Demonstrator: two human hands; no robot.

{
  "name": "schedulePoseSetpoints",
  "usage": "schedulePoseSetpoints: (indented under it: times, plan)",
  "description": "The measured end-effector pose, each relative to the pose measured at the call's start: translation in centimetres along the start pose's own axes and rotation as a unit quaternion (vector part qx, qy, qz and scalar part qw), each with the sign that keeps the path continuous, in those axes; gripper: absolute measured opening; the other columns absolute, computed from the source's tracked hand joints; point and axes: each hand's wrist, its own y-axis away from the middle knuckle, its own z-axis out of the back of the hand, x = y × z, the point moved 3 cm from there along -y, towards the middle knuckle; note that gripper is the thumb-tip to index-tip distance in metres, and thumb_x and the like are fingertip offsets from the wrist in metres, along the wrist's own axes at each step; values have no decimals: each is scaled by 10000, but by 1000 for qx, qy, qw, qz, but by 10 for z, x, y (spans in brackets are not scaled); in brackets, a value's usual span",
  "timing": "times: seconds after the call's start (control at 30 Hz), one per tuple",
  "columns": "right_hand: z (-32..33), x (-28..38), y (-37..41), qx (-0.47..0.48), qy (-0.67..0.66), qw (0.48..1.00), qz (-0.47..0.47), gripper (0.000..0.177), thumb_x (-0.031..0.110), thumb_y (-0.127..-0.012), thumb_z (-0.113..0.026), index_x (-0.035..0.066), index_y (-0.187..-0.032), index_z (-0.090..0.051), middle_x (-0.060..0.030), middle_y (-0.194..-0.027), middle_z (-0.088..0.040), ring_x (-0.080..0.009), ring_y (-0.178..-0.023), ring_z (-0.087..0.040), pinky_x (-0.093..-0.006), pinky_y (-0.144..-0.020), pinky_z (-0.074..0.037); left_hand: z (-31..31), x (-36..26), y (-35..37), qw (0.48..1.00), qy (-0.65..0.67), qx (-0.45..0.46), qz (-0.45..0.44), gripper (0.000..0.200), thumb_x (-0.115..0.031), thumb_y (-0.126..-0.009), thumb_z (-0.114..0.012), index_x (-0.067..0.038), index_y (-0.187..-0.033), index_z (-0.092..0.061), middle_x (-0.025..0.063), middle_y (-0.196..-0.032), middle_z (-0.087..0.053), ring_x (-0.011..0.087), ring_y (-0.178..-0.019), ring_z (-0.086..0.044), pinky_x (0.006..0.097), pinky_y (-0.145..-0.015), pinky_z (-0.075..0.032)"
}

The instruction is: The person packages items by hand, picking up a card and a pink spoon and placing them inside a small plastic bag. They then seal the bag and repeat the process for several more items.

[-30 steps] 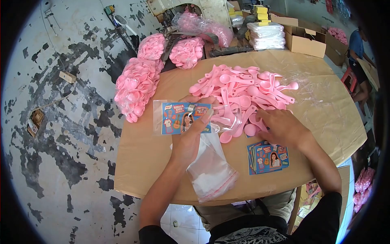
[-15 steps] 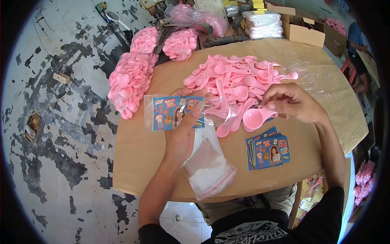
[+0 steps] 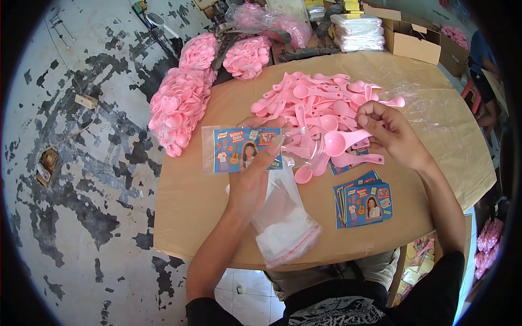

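My left hand (image 3: 251,182) is closed on a clear plastic bag (image 3: 207,152) with a blue printed card (image 3: 234,142) inside. The bag's right end spreads over the near side of a heap of pink plastic spoons (image 3: 318,98). My right hand (image 3: 399,136) pinches the handle end of a pink measuring spoon (image 3: 336,143), its round bowl pointing left toward the bag. Just below it lies another pink spoon (image 3: 359,159), partly over a blue card (image 3: 342,168). Beneath my left wrist rests a pile of clear plastic bags (image 3: 285,233).
A stack of blue cards (image 3: 367,205) lies near the table's front edge. Bulging bags of pink spoons (image 3: 179,106) stand at the left. Packed clear bags (image 3: 356,32) and a cardboard box (image 3: 413,41) are at the back. Another person (image 3: 481,70) sits at the far right.
My right hand has raised the measuring spoon slightly, and its handle now shows. Another spoon beneath it has come into sight. My left hand keeps hold of the bag; the view has shifted a little.
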Motion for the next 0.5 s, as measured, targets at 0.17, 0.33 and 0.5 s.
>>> schedulePoseSetpoints:
  times: [0.17,0.33,0.5]
  plan:
    - [-18,15,11,-23,-65,997,22,161,210,-1012,-480,65,-1036,-545,85,-814,-484,20,-654,-400,-158,-576,-367,0,7,1,999,25,-31,14,477,-25,-882,-616,-49,-1298,-384,187,-1305,-524,263,-1144,-573,423,-970,-477]
    - [-35,8,15,30,-167,985,26,192,253,-1032,-414,85,-1078,-494,36,-820,-447,-31,-656,-386,-191,-600,-374,-16,19,7,999,2,3,32,488,-31,-877,-642,-46,-1292,-386,186,-1332,-505,259,-1191,-542,382,-985,-475]
    - [-67,14,19,16,-102,981,162,193,158,-1007,-461,56,-1163,-410,-26,-908,-476,-110,-846,-495,-271,-743,-457,-34,29,14,996,18,36,77,551,-91,-897,-647,-57,-1359,-350,141,-1346,-508,227,-1192,-535,368,-993,-465]
